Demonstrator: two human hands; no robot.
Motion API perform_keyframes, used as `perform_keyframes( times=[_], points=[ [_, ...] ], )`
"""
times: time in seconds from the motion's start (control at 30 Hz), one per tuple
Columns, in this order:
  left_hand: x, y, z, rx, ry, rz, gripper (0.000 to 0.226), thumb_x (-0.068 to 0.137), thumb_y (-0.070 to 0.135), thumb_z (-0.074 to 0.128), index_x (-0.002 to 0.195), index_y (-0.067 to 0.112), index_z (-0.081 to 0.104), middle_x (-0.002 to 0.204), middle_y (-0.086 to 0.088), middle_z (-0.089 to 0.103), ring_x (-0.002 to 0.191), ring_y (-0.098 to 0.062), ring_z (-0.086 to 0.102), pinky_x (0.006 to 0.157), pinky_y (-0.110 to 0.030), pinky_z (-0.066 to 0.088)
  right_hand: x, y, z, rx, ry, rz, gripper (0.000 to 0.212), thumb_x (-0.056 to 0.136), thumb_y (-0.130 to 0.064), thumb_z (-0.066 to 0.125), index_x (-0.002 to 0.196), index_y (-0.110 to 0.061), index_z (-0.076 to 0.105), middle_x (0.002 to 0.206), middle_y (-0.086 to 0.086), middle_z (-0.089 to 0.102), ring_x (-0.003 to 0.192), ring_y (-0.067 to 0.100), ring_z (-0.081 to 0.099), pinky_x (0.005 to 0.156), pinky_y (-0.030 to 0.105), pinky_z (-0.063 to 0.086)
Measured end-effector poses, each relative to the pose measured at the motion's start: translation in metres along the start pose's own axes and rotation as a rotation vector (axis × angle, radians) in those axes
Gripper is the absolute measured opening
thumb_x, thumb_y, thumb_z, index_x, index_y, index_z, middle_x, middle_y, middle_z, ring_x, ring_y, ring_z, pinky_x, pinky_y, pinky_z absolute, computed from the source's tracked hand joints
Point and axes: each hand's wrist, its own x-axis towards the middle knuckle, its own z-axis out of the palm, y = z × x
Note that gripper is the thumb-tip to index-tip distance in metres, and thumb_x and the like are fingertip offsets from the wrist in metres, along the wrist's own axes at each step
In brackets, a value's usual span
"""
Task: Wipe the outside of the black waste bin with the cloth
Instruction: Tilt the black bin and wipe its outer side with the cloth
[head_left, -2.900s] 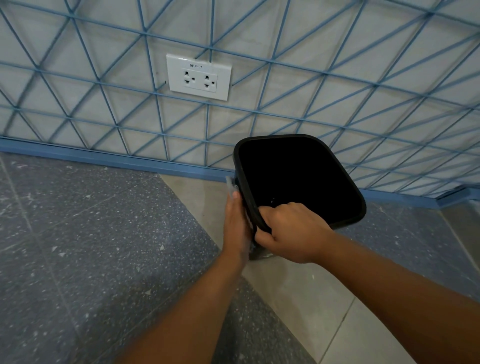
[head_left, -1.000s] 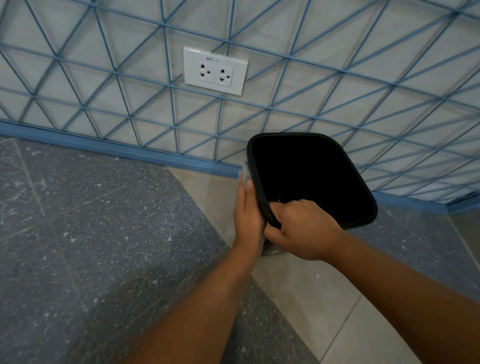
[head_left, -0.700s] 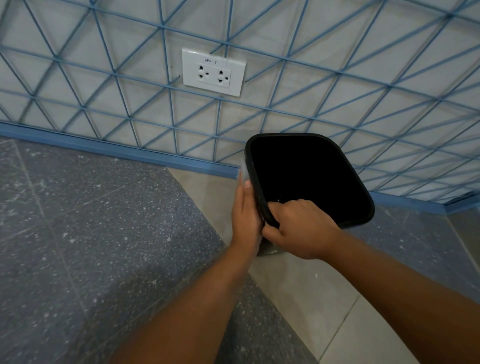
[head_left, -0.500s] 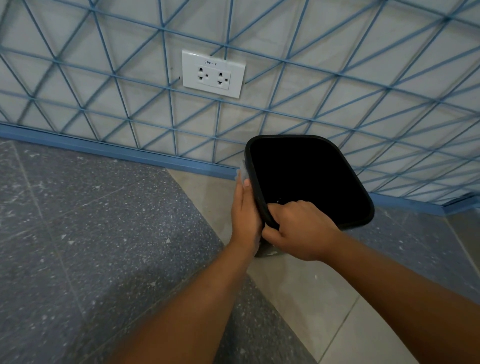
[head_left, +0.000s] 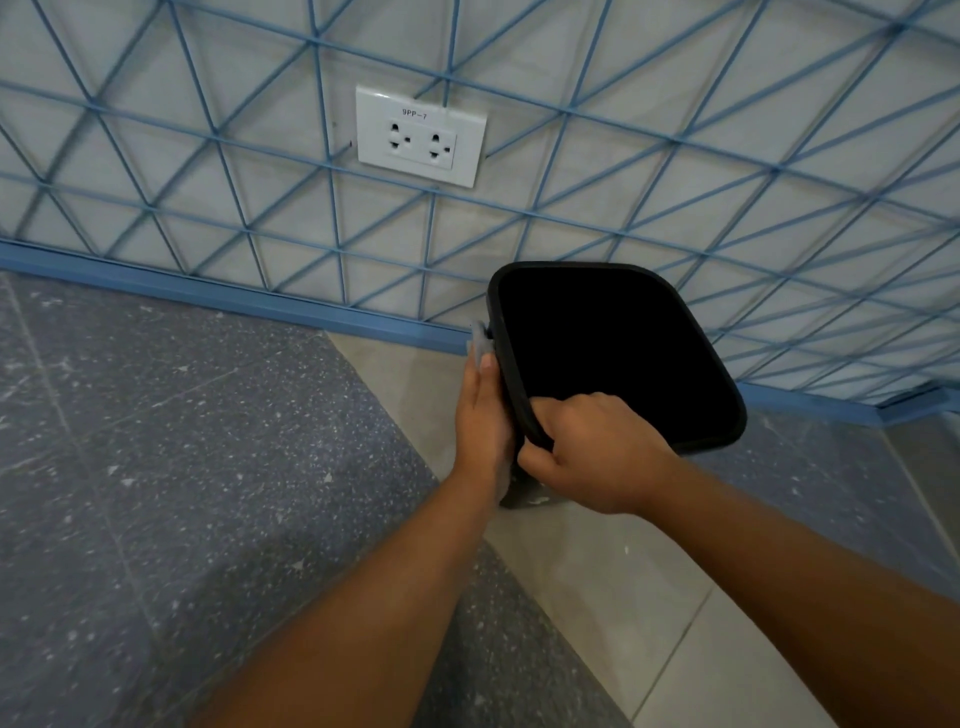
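Note:
The black waste bin (head_left: 618, 358) stands on the floor by the wall, its open mouth facing up toward me. My right hand (head_left: 597, 452) grips the near-left corner of its rim. My left hand (head_left: 483, 421) lies flat against the bin's left outer side, pressing a pale grey cloth (head_left: 479, 343) onto it. Only a small edge of the cloth shows past my fingertips. The bin's outer walls are mostly hidden below the rim.
A white double power socket (head_left: 421, 136) sits on the wall with blue diagonal lines. A blue skirting strip (head_left: 218, 296) runs along the wall's base. The floor is dark speckled stone (head_left: 156, 467) at left and pale tile (head_left: 597, 582) under the bin.
My left hand with the cloth has slid along the bin's left side toward the wall. My right hand keeps its grip on the rim.

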Motion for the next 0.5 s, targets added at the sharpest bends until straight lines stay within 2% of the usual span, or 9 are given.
perform_keyframes(
  times=[0.07, 0.13, 0.23, 0.3, 0.37, 0.5],
  points=[
    [-0.006, 0.001, 0.003, 0.022, 0.014, -0.004, 0.049, 0.114, 0.034, 0.040, 0.162, 0.023, 0.042, 0.154, -0.008, 0.060, 0.139, -0.020, 0.060, 0.100, -0.014, 0.054, 0.001, 0.000, 0.000, -0.015, 0.003, 0.003, 0.024, 0.088, -0.041, 0.047, 0.073, -0.023, 0.042, 0.059, -0.003, 0.046, 0.047, 0.012, 0.040, 0.047, 0.028, 0.028],
    [-0.013, -0.006, 0.000, 0.036, 0.000, 0.016, 0.049, 0.115, 0.030, 0.037, 0.161, 0.016, 0.042, 0.155, -0.013, 0.059, 0.141, -0.024, 0.059, 0.108, -0.024, 0.053, -0.001, 0.000, 0.001, -0.016, -0.004, 0.002, 0.023, 0.088, -0.041, 0.047, 0.074, -0.023, 0.043, 0.061, -0.002, 0.049, 0.049, 0.013, 0.043, 0.049, 0.030, 0.030],
    [-0.001, -0.004, -0.003, 0.029, -0.020, 0.006, 0.050, 0.116, 0.029, 0.033, 0.162, 0.013, 0.040, 0.165, -0.013, 0.047, 0.152, -0.027, 0.048, 0.127, -0.039, 0.038, 0.001, 0.001, 0.001, -0.009, 0.000, 0.003, 0.025, 0.088, -0.042, 0.047, 0.076, -0.020, 0.046, 0.063, 0.001, 0.053, 0.054, 0.019, 0.048, 0.053, 0.032, 0.036],
    [0.001, 0.001, 0.002, -0.012, -0.003, -0.002, 0.050, 0.115, 0.031, 0.036, 0.162, 0.016, 0.042, 0.164, -0.012, 0.049, 0.150, -0.026, 0.050, 0.126, -0.041, 0.042, 0.003, 0.000, 0.000, -0.009, 0.007, 0.000, 0.026, 0.087, -0.042, 0.047, 0.075, -0.020, 0.046, 0.063, 0.002, 0.053, 0.053, 0.020, 0.047, 0.053, 0.032, 0.036],
    [-0.011, 0.000, 0.004, -0.002, 0.021, 0.014, 0.049, 0.114, 0.031, 0.037, 0.162, 0.019, 0.041, 0.161, -0.009, 0.054, 0.148, -0.022, 0.053, 0.122, -0.036, 0.046, 0.002, 0.000, -0.001, -0.014, 0.006, -0.008, 0.025, 0.087, -0.041, 0.047, 0.076, -0.018, 0.048, 0.064, 0.003, 0.055, 0.053, 0.020, 0.049, 0.053, 0.033, 0.039],
    [-0.010, -0.007, -0.004, 0.020, -0.044, 0.044, 0.049, 0.116, 0.029, 0.031, 0.162, 0.015, 0.041, 0.157, -0.015, 0.055, 0.147, -0.028, 0.053, 0.125, -0.044, 0.041, 0.000, -0.001, -0.001, -0.013, -0.002, 0.002, 0.024, 0.088, -0.041, 0.047, 0.075, -0.020, 0.046, 0.061, 0.000, 0.051, 0.050, 0.016, 0.044, 0.051, 0.032, 0.032]
  ],
)
